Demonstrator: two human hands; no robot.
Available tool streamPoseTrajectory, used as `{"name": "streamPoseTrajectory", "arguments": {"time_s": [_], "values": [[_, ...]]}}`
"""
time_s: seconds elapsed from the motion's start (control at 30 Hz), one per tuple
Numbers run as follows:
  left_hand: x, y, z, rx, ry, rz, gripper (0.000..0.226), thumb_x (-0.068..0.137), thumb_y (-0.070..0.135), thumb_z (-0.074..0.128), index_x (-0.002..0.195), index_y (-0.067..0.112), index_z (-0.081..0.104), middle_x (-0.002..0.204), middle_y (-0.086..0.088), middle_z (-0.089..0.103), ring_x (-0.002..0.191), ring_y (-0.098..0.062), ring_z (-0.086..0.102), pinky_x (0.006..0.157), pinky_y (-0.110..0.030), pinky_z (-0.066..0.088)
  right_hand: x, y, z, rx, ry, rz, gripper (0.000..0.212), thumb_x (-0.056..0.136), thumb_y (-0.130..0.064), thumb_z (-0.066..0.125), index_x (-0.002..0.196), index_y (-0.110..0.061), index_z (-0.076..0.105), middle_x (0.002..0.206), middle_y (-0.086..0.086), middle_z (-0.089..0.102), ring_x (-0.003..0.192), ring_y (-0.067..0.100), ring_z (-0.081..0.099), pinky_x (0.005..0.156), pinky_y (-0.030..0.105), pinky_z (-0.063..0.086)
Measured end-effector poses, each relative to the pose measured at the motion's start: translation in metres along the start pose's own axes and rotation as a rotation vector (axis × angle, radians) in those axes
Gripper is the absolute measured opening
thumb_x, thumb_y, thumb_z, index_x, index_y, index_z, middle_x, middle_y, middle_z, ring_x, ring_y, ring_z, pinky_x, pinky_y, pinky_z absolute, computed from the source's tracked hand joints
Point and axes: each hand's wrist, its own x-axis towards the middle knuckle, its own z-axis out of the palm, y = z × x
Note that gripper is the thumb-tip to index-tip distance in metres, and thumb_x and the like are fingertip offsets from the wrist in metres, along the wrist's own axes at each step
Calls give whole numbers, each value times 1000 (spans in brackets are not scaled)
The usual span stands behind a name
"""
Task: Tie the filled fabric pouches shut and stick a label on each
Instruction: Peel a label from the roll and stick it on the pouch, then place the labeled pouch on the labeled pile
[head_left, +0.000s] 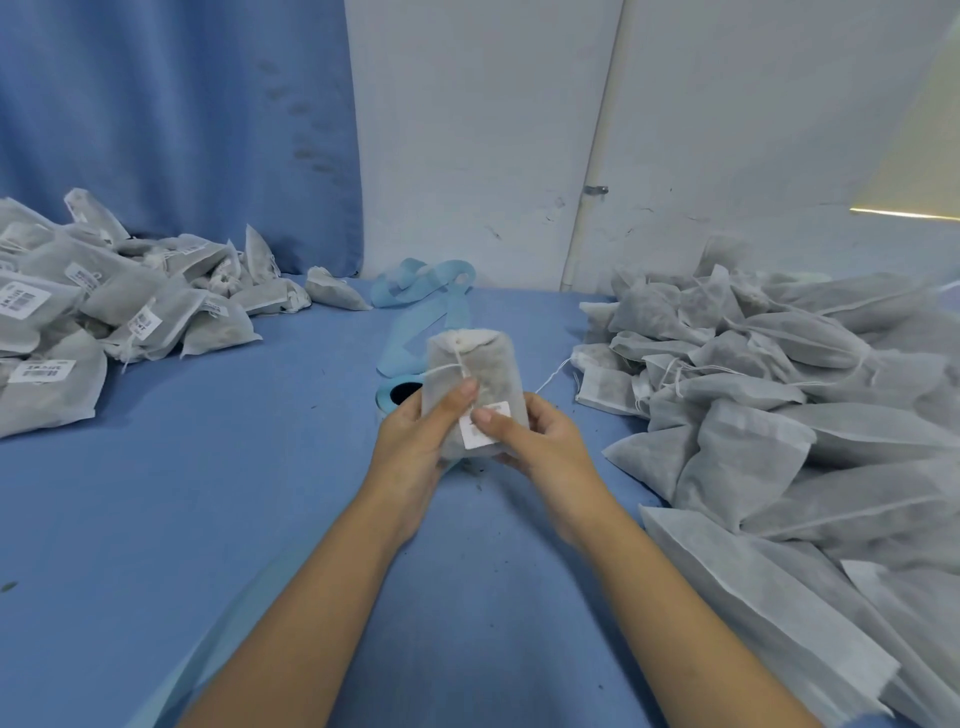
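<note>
Both hands, the left hand (410, 441) and right hand (545, 441), grip one upright pouch (470, 371) between them. It is grey-white, tied with string near its top, and carries one white label (480, 431) on its front. Two heaps flank the hands: labelled pouches (104, 312) well to the left and unlabelled pouches (779, 395) near the right, with a blue backing strip (415, 306) just beyond.

The pouch (493, 374) I hold is pale grey, with dark filling showing through, and its label (470, 439) is white. The table cover (234, 493) and curtain (171, 119) are blue; the ribbon (415, 283) is light blue.
</note>
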Motion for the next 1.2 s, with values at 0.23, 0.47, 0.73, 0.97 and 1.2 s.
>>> {"name": "streamPoseTrajectory", "arguments": {"time_s": [0.23, 0.47, 0.73, 0.97, 1.2], "values": [[-1, -4, -6, 13, -81, -97, 40, 69, 24, 73, 105, 6, 68, 104, -8, 73, 97, -17, 70, 73, -19, 55, 1, 1, -2, -12, 134, 4, 28, 88, -31, 67, 103, -8, 65, 91, 1, 67, 84, 12, 61, 76, 27, 48], [1, -2, -7, -96, -118, -177, 32, 71, 21, 68, 100, 6, 68, 96, -7, 75, 87, -14, 72, 66, -20, 56, 3, 4, -4, 212, 117, -19, 38, 73, -34, 73, 97, -6, 66, 93, 11, 68, 92, 23, 61, 89, 37, 46], [3, 0, -11, 8, -65, -126, 37, 70, 29, 71, 100, 8, 69, 95, -8, 75, 85, -17, 72, 65, -20, 56, 4, 7, -6, 328, 20, -46, 28, 86, -21, 64, 104, -1, 70, 100, 12, 73, 93, 17, 68, 79, 22, 53], [8, 12, -13, -139, 128, 54, 10, 92, 16, 57, 85, 9, 60, 67, 3, 67, 60, -7, 66, 56, -22, 52, 5, 12, -9, 180, 136, 12, 11, 92, -17, 62, 97, -16, 72, 83, -4, 70, 70, 8, 60, 69, 20, 49], [9, 24, -16, -394, -89, 64, 6, 89, 8, 50, 83, 11, 50, 126, 2, 64, 112, -16, 63, 83, -34, 57, 5, 14, -13, 185, 206, 64, 18, 91, 0, 56, 95, -12, 69, 85, 3, 66, 66, 12, 58, 68, 21, 51]]}}
